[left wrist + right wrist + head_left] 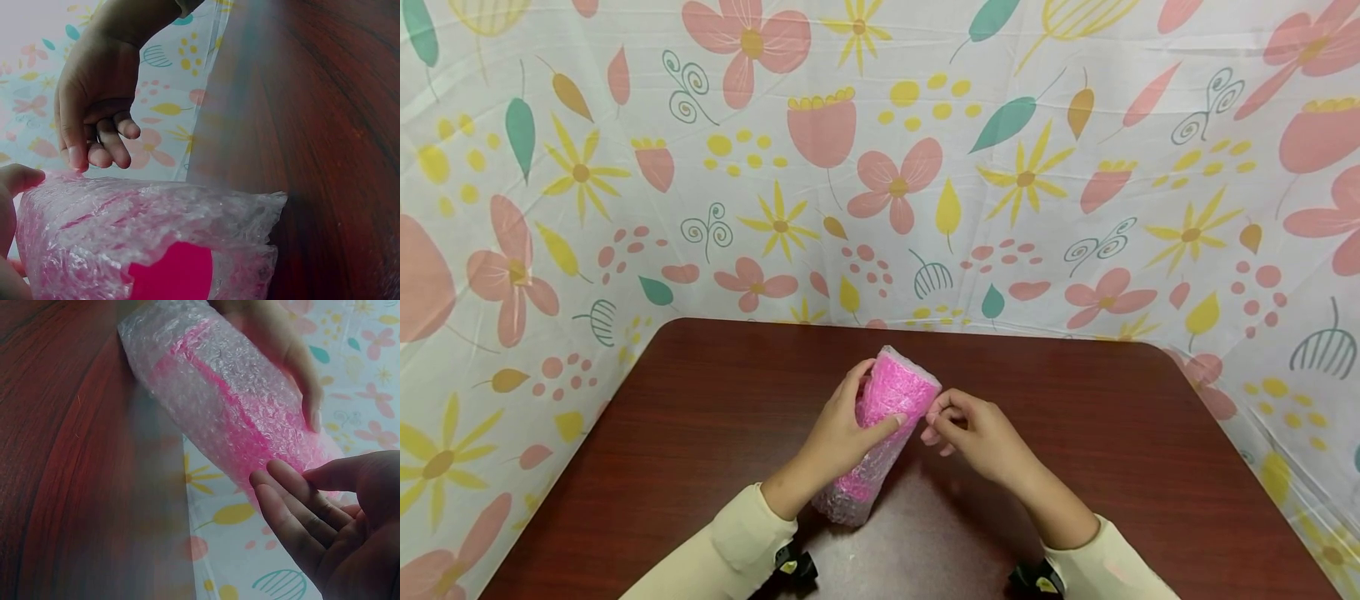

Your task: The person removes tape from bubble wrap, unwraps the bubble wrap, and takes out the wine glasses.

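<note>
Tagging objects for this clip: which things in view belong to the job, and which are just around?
Job in hand:
bubble wrap
pink item inside it
left hand, gripping the wrapped item
right hand, fingertips at the wrap

Just around:
table, under the work
floral cloth, behind it
black wrist gear, worn
pale sleeves
</note>
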A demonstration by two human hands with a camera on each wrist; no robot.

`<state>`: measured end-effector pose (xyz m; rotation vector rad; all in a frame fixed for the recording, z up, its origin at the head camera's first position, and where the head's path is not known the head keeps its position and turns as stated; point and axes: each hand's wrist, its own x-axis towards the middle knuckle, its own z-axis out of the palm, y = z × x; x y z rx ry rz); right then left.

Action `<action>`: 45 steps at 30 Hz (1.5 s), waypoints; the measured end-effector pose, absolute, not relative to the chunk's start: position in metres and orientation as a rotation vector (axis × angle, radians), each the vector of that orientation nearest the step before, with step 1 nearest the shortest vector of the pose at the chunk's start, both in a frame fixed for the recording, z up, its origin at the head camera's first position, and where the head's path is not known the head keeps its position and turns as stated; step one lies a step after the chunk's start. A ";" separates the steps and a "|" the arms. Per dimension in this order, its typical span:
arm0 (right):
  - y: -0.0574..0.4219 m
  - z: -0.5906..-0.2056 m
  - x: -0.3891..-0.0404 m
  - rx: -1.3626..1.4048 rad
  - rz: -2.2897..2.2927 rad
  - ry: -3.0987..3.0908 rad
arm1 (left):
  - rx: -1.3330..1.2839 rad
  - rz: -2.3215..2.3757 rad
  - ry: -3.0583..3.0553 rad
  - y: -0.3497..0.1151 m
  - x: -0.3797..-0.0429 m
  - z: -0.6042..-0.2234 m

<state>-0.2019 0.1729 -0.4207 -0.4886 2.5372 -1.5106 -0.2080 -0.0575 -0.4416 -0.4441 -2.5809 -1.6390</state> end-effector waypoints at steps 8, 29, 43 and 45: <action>0.172 -0.423 -0.202 -0.529 -1.534 2.506 | -0.426 -1.629 -2.598 -0.058 -0.209 -0.443; 0.172 -0.420 -0.201 -0.561 -1.603 2.357 | -0.381 -1.600 -2.602 -0.057 -0.210 -0.443; 0.170 -0.421 -0.202 -0.553 -1.641 2.346 | -0.396 -1.597 -2.598 -0.057 -0.209 -0.443; 0.170 -0.420 -0.201 -0.539 -1.625 2.374 | -0.388 -1.599 -2.603 -0.057 -0.209 -0.442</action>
